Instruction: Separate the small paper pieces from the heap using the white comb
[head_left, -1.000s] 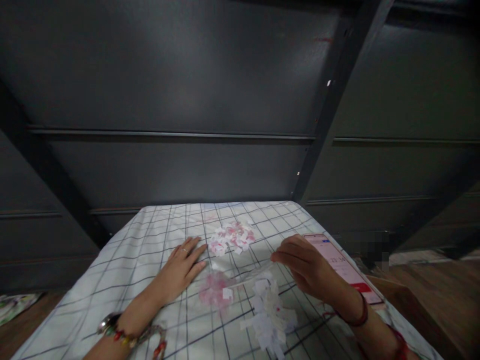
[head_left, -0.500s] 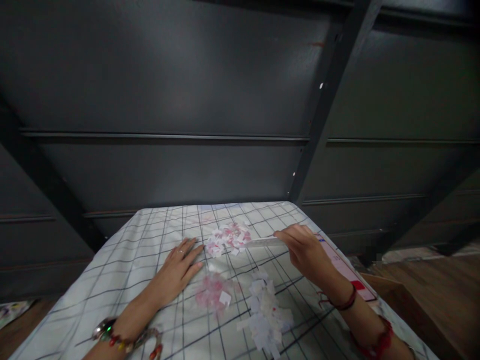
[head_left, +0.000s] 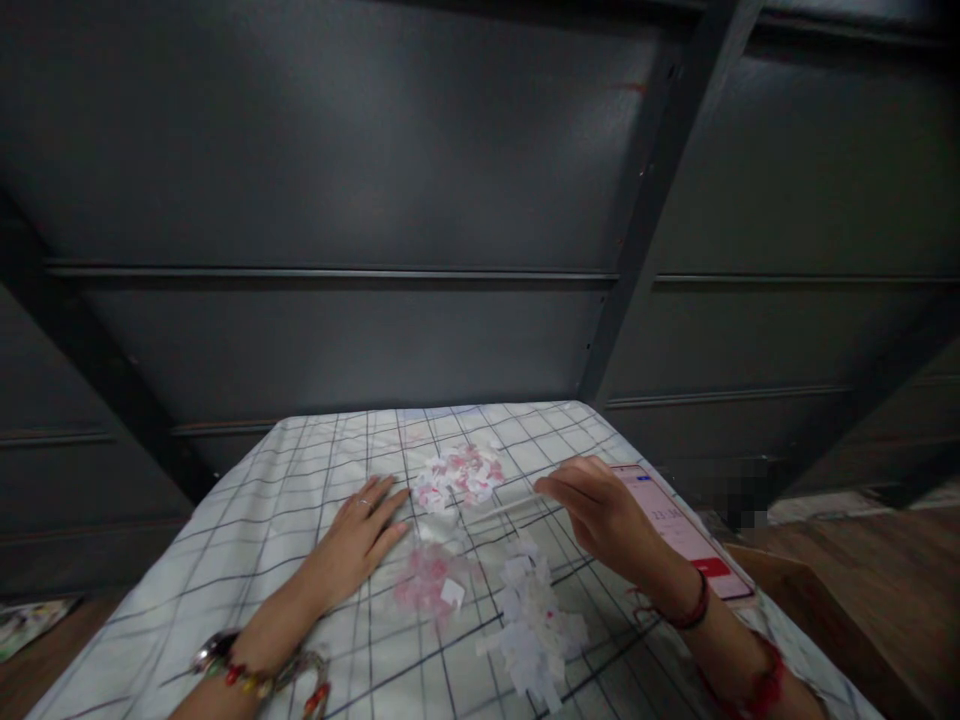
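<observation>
My left hand [head_left: 367,530] lies flat on the checked cloth, fingers spread, holding nothing. Its fingertips are close to a heap of white and pink paper scraps [head_left: 459,477]. My right hand [head_left: 592,505] is closed around what look like slim, pale tweezers [head_left: 506,510], pointing left. Their tip is just below that heap; whether it grips a scrap is too blurred to tell. Below the tip lies a pile of pink, see-through scraps [head_left: 424,580] with a white square piece [head_left: 452,593] on it. Nearer to me is a pile of mostly white scraps [head_left: 536,630].
A phone [head_left: 675,530] with a lit pink screen lies at the right edge of the cloth-covered table [head_left: 337,440], partly behind my right hand. A cardboard box [head_left: 810,610] stands beyond that edge. Dark metal panels [head_left: 360,340] rise behind the table.
My right hand has shifted slightly left, and the tweezers' tip has moved left and down, off the upper heap's edge. The left hand stays in place.
</observation>
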